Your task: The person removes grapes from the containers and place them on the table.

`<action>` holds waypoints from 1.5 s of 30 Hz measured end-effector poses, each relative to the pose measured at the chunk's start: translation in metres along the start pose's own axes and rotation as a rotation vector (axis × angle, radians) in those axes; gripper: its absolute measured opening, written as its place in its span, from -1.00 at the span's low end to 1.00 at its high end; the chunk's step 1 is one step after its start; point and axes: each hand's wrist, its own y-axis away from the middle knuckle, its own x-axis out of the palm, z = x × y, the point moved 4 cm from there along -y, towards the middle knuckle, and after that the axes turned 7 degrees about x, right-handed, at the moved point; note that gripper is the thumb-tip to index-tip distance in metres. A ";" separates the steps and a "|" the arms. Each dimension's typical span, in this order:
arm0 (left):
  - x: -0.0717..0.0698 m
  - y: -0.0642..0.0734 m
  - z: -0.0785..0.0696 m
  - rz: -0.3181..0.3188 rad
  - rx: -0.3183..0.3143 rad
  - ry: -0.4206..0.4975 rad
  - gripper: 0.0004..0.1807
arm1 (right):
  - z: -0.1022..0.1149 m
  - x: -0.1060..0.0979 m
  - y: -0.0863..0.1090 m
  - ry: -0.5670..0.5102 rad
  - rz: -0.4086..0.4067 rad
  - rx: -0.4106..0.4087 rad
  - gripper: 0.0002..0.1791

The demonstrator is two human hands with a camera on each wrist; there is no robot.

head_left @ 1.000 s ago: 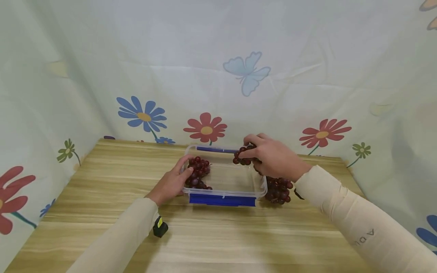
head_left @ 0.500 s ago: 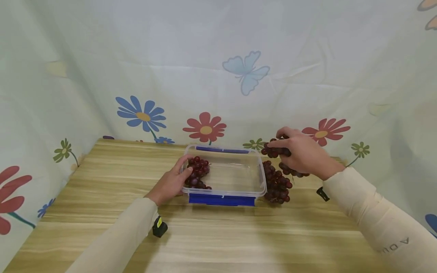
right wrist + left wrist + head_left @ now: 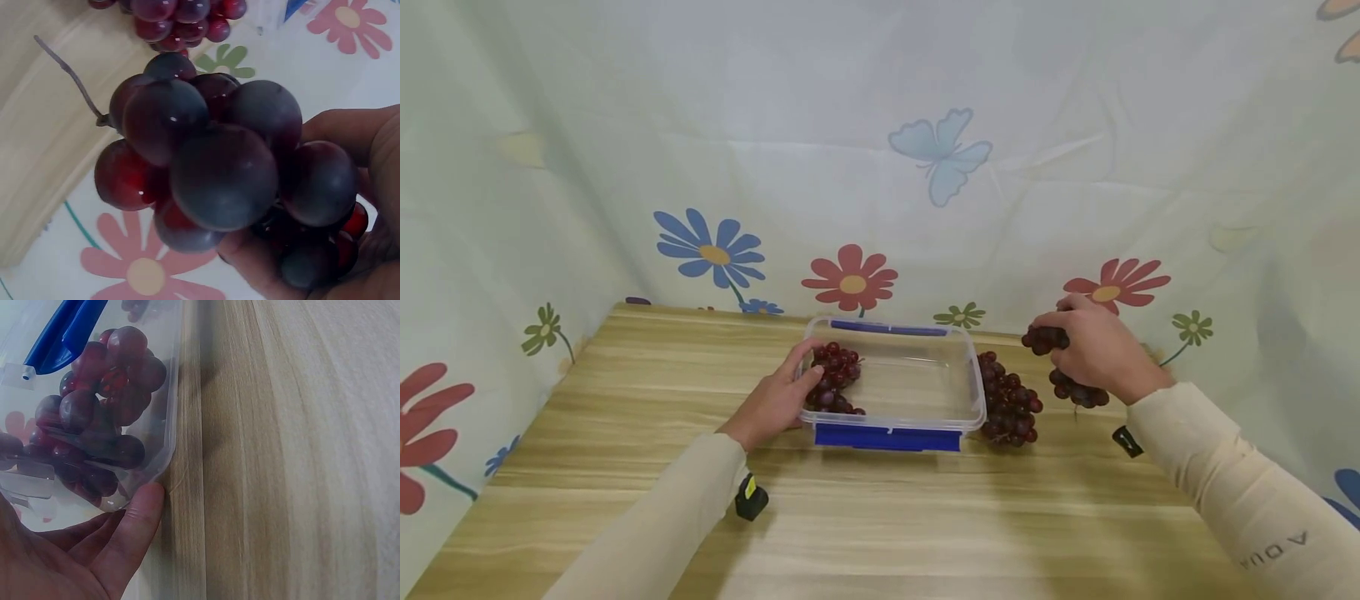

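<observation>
A clear plastic food container (image 3: 917,422) with blue side clips stands without a lid on the table. My left hand (image 3: 775,400) grips its left end, fingers about the rim; the left wrist view shows a finger (image 3: 140,515) against its lower corner. Inside, at that end, lies a bunch of dark red grapes (image 3: 835,379). To the right of the container, my right hand (image 3: 1101,350) holds a smaller bunch of grapes (image 3: 219,169) in the air, part of it hanging below the palm with a bare stem. The palm hides some of its grapes.
Another, larger bunch of grapes (image 3: 1011,404) lies on the table against the container's right wall. A wooden-patterned table (image 3: 865,525) carries everything. Behind and beside it hangs a pale flower-printed cloth (image 3: 775,150).
My right hand has moved right with its bunch of grapes, from over the container's right side to beyond the larger bunch. The left hand and the container stay where they were.
</observation>
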 end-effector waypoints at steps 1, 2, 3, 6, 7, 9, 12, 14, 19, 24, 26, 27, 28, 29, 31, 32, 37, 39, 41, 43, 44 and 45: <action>0.000 0.000 0.000 0.001 0.003 -0.001 -0.46 | -0.003 0.002 0.000 0.000 0.010 0.011 -0.54; 0.000 0.000 -0.001 0.002 0.008 -0.002 -0.45 | -0.006 0.004 0.000 0.001 0.020 0.022 -0.55; 0.000 -0.001 -0.001 0.002 0.014 -0.007 -0.44 | -0.008 0.005 0.000 0.000 0.032 0.031 -0.55; 0.000 -0.001 -0.002 0.003 0.018 -0.008 -0.44 | -0.016 0.011 0.000 0.002 0.071 0.062 -0.54; 0.000 -0.001 -0.002 0.002 0.017 -0.008 -0.44 | -0.019 0.012 0.000 0.000 0.088 0.073 -0.53; 0.000 -0.001 -0.002 0.002 0.013 -0.008 -0.45 | -0.024 0.016 0.000 -0.009 0.128 0.096 -0.51; 0.000 -0.001 -0.001 -0.001 0.004 -0.003 -0.45 | -0.030 0.023 0.000 -0.029 0.170 0.124 -0.48; 0.000 0.000 0.000 0.000 -0.005 0.006 -0.46 | -0.033 0.029 0.002 -0.049 0.179 0.132 -0.48; 0.001 0.002 0.000 0.003 -0.016 0.005 -0.45 | -0.043 0.048 0.006 -0.077 0.162 0.127 -0.48; 0.001 0.002 -0.001 0.004 -0.023 0.004 -0.42 | -0.054 0.068 0.008 -0.083 0.111 0.143 -0.44; 0.001 0.002 -0.002 0.005 -0.018 0.005 -0.42 | -0.057 0.074 0.008 -0.100 0.085 0.151 -0.44; 0.001 0.001 -0.002 0.006 -0.017 0.005 -0.42 | -0.058 0.077 0.008 -0.113 0.075 0.156 -0.44; 0.001 0.001 -0.002 0.005 -0.017 0.005 -0.43 | -0.059 0.080 0.008 -0.125 0.062 0.162 -0.44; 0.001 0.001 -0.002 0.004 -0.015 0.004 -0.43 | -0.060 0.083 0.008 -0.139 0.048 0.164 -0.44; 0.001 0.000 -0.002 0.005 -0.004 0.000 -0.43 | -0.061 0.088 0.008 -0.168 0.013 0.166 -0.45; 0.001 0.000 -0.002 0.004 -0.004 0.000 -0.43 | -0.061 0.090 0.008 -0.183 -0.005 0.169 -0.45; 0.002 0.000 -0.004 0.003 -0.002 -0.008 -0.43 | -0.063 0.097 0.008 -0.248 -0.084 0.186 -0.48; 0.002 0.000 -0.004 0.001 -0.006 -0.013 -0.43 | -0.065 0.100 0.007 -0.273 -0.105 0.204 -0.48; 0.001 0.001 -0.004 -0.002 -0.008 -0.014 -0.44 | -0.066 0.102 0.006 -0.289 -0.103 0.219 -0.46; 0.000 0.001 -0.004 -0.003 -0.008 -0.010 -0.44 | -0.068 0.106 0.003 -0.288 -0.065 0.223 -0.45; 0.000 0.001 -0.003 -0.002 -0.007 -0.006 -0.44 | -0.068 0.108 0.001 -0.283 -0.041 0.221 -0.44; 0.000 0.001 -0.003 -0.001 -0.007 -0.002 -0.44 | -0.069 0.109 -0.001 -0.280 -0.012 0.215 -0.44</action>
